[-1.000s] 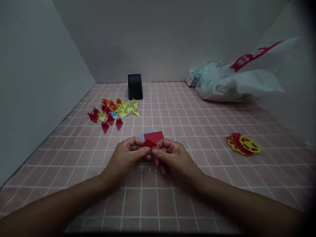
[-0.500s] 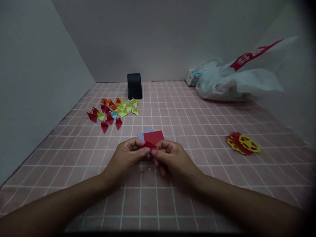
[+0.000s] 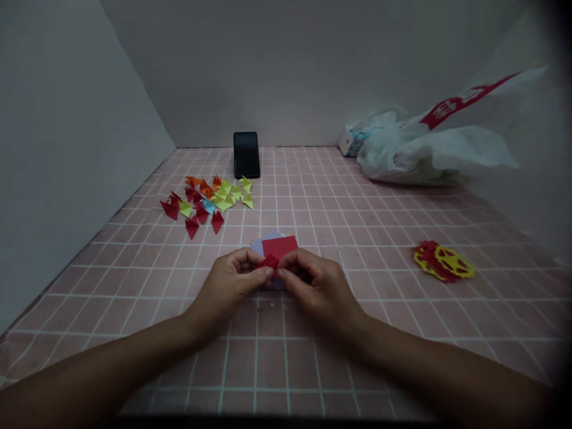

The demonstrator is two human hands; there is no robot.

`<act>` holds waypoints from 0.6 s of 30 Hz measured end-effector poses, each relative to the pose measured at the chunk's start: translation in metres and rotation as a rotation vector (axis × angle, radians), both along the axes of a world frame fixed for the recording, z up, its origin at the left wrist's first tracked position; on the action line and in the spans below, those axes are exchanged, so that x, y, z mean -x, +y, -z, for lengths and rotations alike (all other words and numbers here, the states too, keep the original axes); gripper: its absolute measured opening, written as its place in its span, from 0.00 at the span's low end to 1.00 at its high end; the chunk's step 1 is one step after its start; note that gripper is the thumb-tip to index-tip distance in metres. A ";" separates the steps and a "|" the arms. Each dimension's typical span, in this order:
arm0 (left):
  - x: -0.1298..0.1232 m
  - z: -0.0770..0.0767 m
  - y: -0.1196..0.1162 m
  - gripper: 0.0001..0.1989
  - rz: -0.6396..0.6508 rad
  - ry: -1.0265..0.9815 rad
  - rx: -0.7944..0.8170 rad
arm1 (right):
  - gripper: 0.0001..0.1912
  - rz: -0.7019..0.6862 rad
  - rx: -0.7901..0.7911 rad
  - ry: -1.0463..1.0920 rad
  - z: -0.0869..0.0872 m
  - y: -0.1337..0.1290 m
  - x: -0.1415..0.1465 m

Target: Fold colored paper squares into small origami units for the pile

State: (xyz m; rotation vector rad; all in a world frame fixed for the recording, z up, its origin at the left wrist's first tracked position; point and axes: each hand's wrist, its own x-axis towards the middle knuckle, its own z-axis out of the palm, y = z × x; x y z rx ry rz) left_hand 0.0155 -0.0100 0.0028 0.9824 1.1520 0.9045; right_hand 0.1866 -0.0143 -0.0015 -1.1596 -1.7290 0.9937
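Between my two hands is a small folded piece of red paper (image 3: pixel 269 261), partly covered by the fingers. My left hand (image 3: pixel 236 274) pinches it from the left, thumb on the near side. From the right, my right hand (image 3: pixel 315 280) grips its other edge between thumb and forefinger. Just beyond the fingertips lies a flat red paper square (image 3: pixel 282 244) on top of a lilac sheet (image 3: pixel 258 245). Bits of yellow show at the far edge of this stack, whose near part is hidden by my hands.
Several small folded paper pieces (image 3: pixel 217 221) in red, orange, yellow and blue lie at the left. A black phone (image 3: pixel 246 156) leans at the back. Red and yellow paper cut-outs (image 3: pixel 453 262) lie right. A white plastic bag (image 3: pixel 402 155) and a small box (image 3: pixel 347 143) stand back right.
My right hand's fingers have shifted over the red paper's right side and curled in more. The whole view has moved slightly, so the table's things appear a little further right.
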 end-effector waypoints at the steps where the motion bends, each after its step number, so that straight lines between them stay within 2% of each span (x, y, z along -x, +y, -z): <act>1: 0.000 -0.001 0.000 0.07 0.006 0.017 -0.014 | 0.05 0.010 -0.010 -0.019 0.001 0.000 0.000; 4: -0.002 -0.004 -0.002 0.07 0.013 0.077 -0.068 | 0.04 0.038 0.001 -0.033 0.003 0.000 0.001; 18: -0.003 -0.003 -0.006 0.04 0.018 0.255 -0.240 | 0.04 0.088 0.304 0.197 0.001 0.000 0.005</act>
